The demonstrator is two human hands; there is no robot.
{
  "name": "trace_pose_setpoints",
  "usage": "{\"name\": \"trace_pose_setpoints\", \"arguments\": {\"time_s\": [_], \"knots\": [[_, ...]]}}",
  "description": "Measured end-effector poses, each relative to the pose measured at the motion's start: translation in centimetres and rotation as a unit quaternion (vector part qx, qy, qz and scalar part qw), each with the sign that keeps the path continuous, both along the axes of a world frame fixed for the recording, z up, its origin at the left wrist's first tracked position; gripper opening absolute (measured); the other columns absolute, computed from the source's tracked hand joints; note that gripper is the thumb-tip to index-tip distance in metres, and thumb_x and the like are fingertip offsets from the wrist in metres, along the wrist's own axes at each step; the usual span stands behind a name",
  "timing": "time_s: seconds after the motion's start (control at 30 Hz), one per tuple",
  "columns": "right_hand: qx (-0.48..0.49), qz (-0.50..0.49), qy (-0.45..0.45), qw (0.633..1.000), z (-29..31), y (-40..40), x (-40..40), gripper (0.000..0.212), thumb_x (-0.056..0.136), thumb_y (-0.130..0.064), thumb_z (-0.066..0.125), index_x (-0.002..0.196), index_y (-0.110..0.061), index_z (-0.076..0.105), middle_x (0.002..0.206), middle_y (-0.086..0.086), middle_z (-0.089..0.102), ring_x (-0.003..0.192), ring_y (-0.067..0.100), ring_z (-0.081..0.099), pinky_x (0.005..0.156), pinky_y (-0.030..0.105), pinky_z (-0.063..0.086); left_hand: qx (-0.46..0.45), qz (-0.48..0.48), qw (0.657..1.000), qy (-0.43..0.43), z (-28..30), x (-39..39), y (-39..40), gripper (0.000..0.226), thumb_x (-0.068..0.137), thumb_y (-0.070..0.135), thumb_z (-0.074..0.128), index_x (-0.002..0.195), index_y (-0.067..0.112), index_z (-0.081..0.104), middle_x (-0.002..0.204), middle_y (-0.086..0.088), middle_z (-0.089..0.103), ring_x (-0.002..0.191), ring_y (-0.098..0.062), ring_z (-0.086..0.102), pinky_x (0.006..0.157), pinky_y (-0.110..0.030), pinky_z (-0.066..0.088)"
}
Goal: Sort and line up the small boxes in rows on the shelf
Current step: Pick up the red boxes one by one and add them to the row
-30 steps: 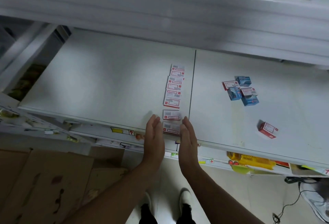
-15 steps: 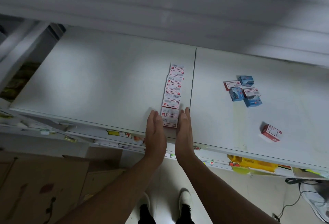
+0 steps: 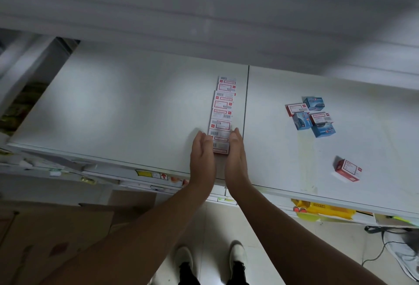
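A straight row of several red-and-white small boxes [image 3: 223,112] runs away from me on the white shelf [image 3: 124,107], just left of the panel seam. My left hand [image 3: 202,157] and my right hand [image 3: 235,157] stand flat on edge, palms facing each other, touching the two sides of the nearest box [image 3: 221,146]. Neither hand grips anything. To the right lies a loose cluster of blue and red boxes [image 3: 310,115]. A single red box [image 3: 348,169] lies tilted near the shelf's front edge.
A dark seam [image 3: 246,103] splits the shelf into two panels. An upper shelf [image 3: 204,12] overhangs the back. Below the front edge are yellow items [image 3: 324,211], cardboard boxes [image 3: 56,234] on the floor at left, and a cable [image 3: 381,250] at right.
Both hands slid away from me along the shelf. The two nearest boxes, which lay apart from the row, now sit closed up against it.
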State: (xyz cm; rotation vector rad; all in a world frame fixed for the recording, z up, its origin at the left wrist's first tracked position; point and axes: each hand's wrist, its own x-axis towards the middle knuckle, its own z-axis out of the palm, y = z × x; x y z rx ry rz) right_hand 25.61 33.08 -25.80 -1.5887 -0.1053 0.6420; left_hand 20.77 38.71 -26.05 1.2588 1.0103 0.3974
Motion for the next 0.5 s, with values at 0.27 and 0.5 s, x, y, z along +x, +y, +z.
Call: {"name": "trace_pose_setpoints", "arguments": {"time_s": [0.27, 0.5], "knots": [[-0.059, 0.036, -0.014, 0.998, 2.1, -1.4, 0.9, 0.042, 0.112, -0.055, 0.027, 0.141, -0.041, 0.055, 0.129, -0.02, 0.067, 0.113, -0.005, 0.064, 0.084, 0.012, 0.05, 0.058, -0.072, 0.993, 0.066, 1.9, -1.3, 1.9, 0.047, 0.116, 0.042, 0.04, 0.158, 0.023, 0.046, 0.151, 0.002, 0.059, 0.137, -0.018, 0.058, 0.115, -0.034, 0.048], [-0.126, 0.125, -0.085, 0.981, 8.4, -5.1, 2.5, 0.043, 0.112, -0.051, 0.03, 0.143, -0.032, 0.052, 0.125, -0.02, 0.055, 0.109, 0.001, 0.052, 0.09, 0.018, 0.037, 0.227, -0.167, 0.944, 0.17, 6.5, -4.8, 5.1, 0.044, 0.112, 0.029, 0.053, 0.156, 0.024, 0.051, 0.16, 0.001, 0.053, 0.145, -0.021, 0.053, 0.119, -0.042, 0.046]]}}
